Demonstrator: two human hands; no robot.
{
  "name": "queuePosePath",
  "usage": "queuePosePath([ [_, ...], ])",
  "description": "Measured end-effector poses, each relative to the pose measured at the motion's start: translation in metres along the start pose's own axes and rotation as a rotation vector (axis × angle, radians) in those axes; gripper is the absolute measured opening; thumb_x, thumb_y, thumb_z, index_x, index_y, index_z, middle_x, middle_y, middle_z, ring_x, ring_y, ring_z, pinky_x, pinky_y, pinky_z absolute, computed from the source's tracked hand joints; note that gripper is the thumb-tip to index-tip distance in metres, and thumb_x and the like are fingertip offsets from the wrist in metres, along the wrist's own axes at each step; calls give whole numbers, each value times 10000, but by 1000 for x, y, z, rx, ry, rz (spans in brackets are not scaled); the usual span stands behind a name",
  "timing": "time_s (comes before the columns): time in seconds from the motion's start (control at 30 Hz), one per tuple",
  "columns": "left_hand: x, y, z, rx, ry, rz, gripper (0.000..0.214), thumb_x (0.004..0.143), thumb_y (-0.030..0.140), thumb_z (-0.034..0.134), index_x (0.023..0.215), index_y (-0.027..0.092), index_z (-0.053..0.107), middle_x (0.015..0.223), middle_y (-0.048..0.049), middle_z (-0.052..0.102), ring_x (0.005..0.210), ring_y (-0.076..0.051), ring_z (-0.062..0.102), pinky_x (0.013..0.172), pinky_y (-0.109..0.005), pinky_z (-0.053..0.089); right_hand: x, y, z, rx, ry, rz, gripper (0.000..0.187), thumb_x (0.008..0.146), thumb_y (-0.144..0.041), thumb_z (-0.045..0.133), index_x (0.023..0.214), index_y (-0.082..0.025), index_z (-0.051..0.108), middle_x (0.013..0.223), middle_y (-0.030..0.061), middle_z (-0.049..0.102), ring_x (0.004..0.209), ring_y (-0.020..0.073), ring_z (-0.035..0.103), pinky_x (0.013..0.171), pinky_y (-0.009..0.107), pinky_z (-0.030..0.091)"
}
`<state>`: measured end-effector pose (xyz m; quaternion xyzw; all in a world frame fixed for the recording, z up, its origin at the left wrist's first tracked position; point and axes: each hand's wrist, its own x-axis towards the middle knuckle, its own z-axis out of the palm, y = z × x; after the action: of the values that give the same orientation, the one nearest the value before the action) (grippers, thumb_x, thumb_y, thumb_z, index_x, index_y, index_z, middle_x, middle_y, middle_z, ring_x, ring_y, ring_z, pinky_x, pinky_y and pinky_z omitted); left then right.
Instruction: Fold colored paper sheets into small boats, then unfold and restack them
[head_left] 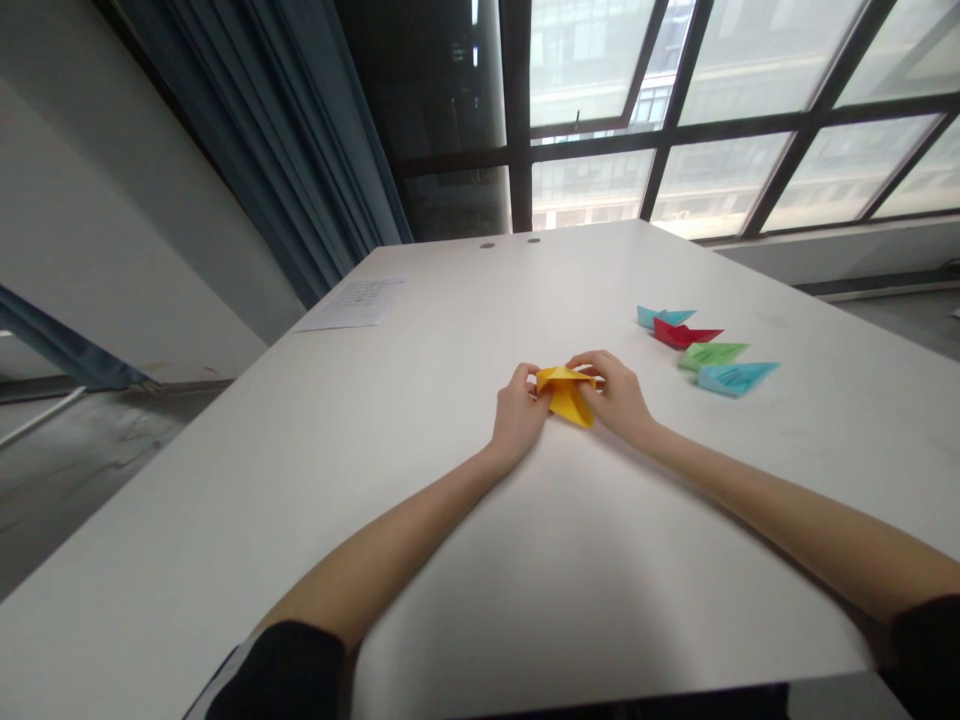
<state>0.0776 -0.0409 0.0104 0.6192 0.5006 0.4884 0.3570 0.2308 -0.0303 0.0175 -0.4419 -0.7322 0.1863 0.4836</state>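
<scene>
A folded piece of yellow paper (568,394) lies on the white table (420,470), held between both hands. My left hand (517,417) pinches its left corner with curled fingers. My right hand (616,394) grips its right side, fingers closed over the top edge. Both forearms rest on the tabletop.
To the right of my hands lie folded paper boats in a row: a teal one (663,317), a red one (684,333), a green one (711,353) and a light blue one (735,377). A printed white sheet (354,302) lies at the far left. Windows and a curtain stand behind the table.
</scene>
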Motion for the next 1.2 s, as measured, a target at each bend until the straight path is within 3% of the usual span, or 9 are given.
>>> queuePosePath([
  [0.2, 5, -3, 1, -138, 33, -2, 167, 739, 186, 474, 899, 206, 518, 731, 13, 592, 520, -94, 551, 464, -183, 412, 4, 8, 3, 400, -36, 311, 188, 658, -174, 523, 833, -184, 589, 897, 38, 644, 780, 173, 625, 702, 317, 508],
  [0.3, 6, -4, 1, -165, 43, -15, 201, 754, 212, 471, 944, 212, 535, 746, 5, 611, 536, -95, 538, 465, -177, 397, 4, 8, 4, 508, -75, 400, 203, 657, -203, 559, 855, -184, 598, 861, 38, 666, 752, 174, 632, 701, 326, 513],
  [0.4, 6, -4, 0, -114, 40, -7, 278, 729, 175, 490, 997, 223, 546, 757, 6, 622, 568, -106, 546, 512, -192, 412, 2, 6, 5, 499, -92, 349, 211, 657, -184, 562, 866, -187, 596, 914, 42, 659, 799, 175, 632, 748, 342, 510],
  [0.5, 3, -1, -4, -5, 76, 53, 342, 656, 112, 548, 981, 217, 564, 757, 5, 631, 645, -133, 570, 603, -220, 432, -3, 2, 6, 406, -106, 210, 232, 660, -140, 530, 873, -198, 600, 1014, 46, 612, 922, 178, 600, 776, 334, 512],
  [0.67, 2, 3, -8, 85, 100, 164, 321, 627, 79, 560, 917, 207, 613, 858, -14, 658, 799, -184, 593, 764, -290, 437, -10, -7, 7, 204, -123, 62, 299, 668, -96, 487, 908, -217, 618, 1057, 55, 561, 986, 181, 555, 700, 292, 545],
  [0.9, 5, -4, -7, -36, 67, 131, 379, 640, 53, 557, 980, 194, 650, 1044, -52, 648, 974, -198, 578, 920, -334, 391, -11, -7, 6, 215, -96, 104, 298, 697, -118, 485, 961, -219, 579, 1069, 50, 573, 938, 179, 597, 723, 314, 550],
  [1.03, 4, -5, -3, -76, 30, 111, 430, 723, 90, 511, 1129, 213, 575, 1149, -44, 601, 1029, -181, 557, 921, -310, 395, -10, -7, 6, 270, -89, 180, 320, 718, -137, 493, 1026, -215, 528, 1102, 59, 574, 918, 182, 619, 755, 325, 541],
  [1.2, 4, -8, 0, -108, -23, 108, 459, 784, 162, 505, 1238, 226, 471, 1174, -47, 584, 1056, -176, 546, 932, -315, 391, -12, -6, 9, 264, -119, 112, 322, 723, -162, 524, 1040, -215, 511, 1094, 62, 568, 926, 177, 610, 781, 341, 529],
])
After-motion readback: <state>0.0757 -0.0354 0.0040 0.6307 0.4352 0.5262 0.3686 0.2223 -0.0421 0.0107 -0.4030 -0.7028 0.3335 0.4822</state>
